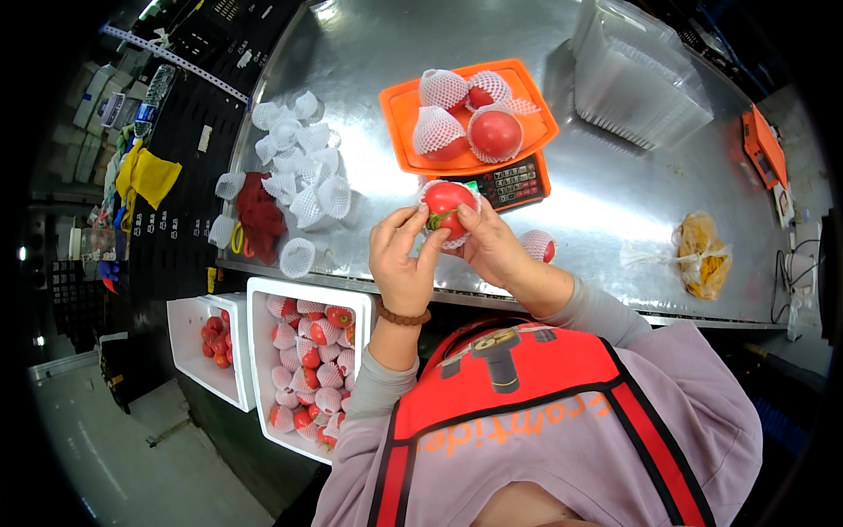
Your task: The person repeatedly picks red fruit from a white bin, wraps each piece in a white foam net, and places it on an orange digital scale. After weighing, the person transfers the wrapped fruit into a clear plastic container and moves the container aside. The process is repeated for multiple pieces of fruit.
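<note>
The steel table (pixel 369 53), weighing scale (pixel 514 183) and foam boxes (pixel 257 338) of tomatoes (pixel 310 357) show a produce-packing workshop.

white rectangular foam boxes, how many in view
2, both at lower left: the right white rectangular foam box holds foam-netted red tomatoes; the left white foam box holds bare red tomatoes. Others may be hidden.

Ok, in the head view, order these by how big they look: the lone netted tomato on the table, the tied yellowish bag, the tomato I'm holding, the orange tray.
Orange tray
Tied yellowish bag
Held tomato
Lone netted tomato
Nearness to the camera may inflate the held one.
</note>
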Motion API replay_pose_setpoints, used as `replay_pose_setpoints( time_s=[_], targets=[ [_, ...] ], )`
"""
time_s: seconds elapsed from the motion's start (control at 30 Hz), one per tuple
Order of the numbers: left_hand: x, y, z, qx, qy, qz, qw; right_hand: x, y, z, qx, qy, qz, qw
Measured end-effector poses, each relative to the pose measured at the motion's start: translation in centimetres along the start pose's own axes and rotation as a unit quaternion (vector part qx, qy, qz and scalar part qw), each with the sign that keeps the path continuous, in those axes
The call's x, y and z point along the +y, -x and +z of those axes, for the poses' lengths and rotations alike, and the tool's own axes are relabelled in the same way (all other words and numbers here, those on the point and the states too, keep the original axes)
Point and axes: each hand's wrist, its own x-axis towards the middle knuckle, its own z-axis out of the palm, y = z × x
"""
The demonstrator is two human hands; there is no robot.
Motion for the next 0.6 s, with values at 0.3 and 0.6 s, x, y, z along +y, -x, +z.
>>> replay_pose_setpoints(
  time_s=[0.3, 0.6],
  targets=[
    [0.7, -0.4, 0.9, 0.040, -0.141, 0.140, 0.979, 0.1, 0.3, 0.3, 0.061, 0.082, -0.092, 0.990],
    [-1.4, 0.2, 0.7, 0.043, 0.094, -0.081, 0.991, 0.6, -0.3, 0.8, 0.039, -0.012, -0.008, 0.999]
  ],
)
